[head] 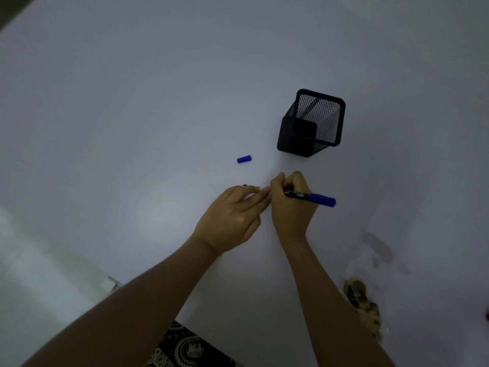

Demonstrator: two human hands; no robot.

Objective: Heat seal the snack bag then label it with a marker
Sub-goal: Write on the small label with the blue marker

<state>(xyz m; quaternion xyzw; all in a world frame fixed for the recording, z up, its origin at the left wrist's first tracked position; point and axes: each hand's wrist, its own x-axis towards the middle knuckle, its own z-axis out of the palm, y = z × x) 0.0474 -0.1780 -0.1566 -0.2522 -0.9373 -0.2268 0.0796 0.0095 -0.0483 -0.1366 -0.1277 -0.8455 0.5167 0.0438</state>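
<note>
While right hand [289, 200] grips one marker [309, 196] | left hand [232, 213] flat (fingers straight) | one cap [244, 159]

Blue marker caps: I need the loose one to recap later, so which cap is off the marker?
The blue cap lying alone on the table, left of the mesh pen holder. The other cap sits on the marker's rear end.
</note>
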